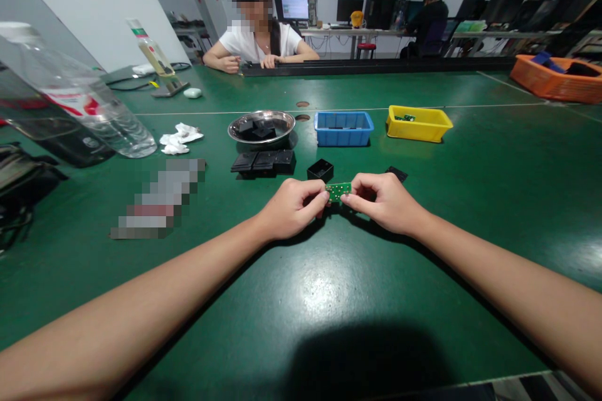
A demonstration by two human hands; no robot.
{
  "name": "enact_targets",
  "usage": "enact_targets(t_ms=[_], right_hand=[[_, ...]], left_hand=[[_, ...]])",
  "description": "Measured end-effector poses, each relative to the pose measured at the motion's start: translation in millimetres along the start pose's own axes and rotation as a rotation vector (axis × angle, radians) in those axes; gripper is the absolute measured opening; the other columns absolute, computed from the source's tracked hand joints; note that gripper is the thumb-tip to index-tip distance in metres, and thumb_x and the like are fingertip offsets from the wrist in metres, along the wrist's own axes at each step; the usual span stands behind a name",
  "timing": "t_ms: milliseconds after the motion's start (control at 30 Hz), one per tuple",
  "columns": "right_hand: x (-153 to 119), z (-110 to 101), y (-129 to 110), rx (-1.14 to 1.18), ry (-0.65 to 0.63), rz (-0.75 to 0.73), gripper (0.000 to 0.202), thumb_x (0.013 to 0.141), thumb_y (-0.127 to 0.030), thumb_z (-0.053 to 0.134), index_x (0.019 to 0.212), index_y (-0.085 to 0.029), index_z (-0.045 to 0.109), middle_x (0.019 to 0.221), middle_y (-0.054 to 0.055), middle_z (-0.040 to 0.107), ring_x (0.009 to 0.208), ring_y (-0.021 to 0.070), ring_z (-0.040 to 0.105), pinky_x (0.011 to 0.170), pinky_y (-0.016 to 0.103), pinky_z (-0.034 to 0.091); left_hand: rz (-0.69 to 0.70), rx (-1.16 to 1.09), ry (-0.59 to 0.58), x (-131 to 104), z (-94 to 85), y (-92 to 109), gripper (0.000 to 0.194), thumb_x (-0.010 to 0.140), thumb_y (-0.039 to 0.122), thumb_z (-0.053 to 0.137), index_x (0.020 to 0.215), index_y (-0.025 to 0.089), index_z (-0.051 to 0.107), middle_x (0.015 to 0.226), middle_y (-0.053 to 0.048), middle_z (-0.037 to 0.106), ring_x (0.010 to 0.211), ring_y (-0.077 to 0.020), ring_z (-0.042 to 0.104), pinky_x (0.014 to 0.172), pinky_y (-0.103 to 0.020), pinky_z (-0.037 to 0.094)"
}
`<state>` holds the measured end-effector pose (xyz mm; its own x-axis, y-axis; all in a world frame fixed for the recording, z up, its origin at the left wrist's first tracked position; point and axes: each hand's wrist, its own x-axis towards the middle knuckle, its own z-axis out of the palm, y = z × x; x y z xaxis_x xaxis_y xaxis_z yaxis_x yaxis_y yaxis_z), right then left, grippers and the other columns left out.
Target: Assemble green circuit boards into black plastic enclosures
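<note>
A small green circuit board (338, 193) with pale solder dots is held above the table by both hands. My left hand (297, 205) pinches its left end between thumb and fingers. At the other end, my right hand (383, 202) grips it the same way. Just behind the board stands an open black plastic box (320, 170). A flat black piece (397, 173) lies beyond my right hand, partly hidden by it. Left of the open box, several black cases (263, 163) sit side by side.
Behind stand a metal bowl (261, 130) of black parts, a blue bin (343, 130) and a yellow bin (418, 124) holding green boards. Bottles (89, 97) and crumpled tissue (181, 138) are at left, an orange basket (555, 81) far right. A person (263, 44) sits opposite.
</note>
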<state>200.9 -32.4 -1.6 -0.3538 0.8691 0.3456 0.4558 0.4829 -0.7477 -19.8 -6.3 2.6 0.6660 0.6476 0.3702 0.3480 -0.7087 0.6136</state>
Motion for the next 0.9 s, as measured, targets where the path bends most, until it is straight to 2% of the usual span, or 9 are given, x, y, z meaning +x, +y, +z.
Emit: enact_targets(t_ms=[600, 900], right_hand=[[-0.5, 0.9, -2.0, -0.014, 0.005, 0.004, 0.027, 0.086, -0.031, 0.066, 0.066, -0.018, 0.055, 0.057, -0.004, 0.054, 0.052, 0.0088, 0.042, 0.053, 0.023, 0.032], [-1.7, 0.5, -2.7, -0.023, 0.0, -0.053, 0.024, 0.084, -0.028, 0.066, 0.064, -0.017, 0.056, 0.056, -0.003, 0.056, 0.051, 0.0084, 0.044, 0.051, 0.022, 0.032]], left_hand=[[-0.002, 0.006, -0.026, -0.3, -0.2, 0.3, 0.038, 0.098, 0.025, 0.047, 0.064, 0.015, 0.058, 0.056, 0.001, 0.061, 0.052, -0.009, 0.053, 0.058, -0.021, 0.038], [-0.003, -0.008, -0.014, -0.2, 1.7, -2.3, 0.037, 0.095, 0.033, 0.057, 0.064, 0.014, 0.062, 0.054, 0.002, 0.06, 0.05, -0.0079, 0.048, 0.052, -0.02, 0.034]])
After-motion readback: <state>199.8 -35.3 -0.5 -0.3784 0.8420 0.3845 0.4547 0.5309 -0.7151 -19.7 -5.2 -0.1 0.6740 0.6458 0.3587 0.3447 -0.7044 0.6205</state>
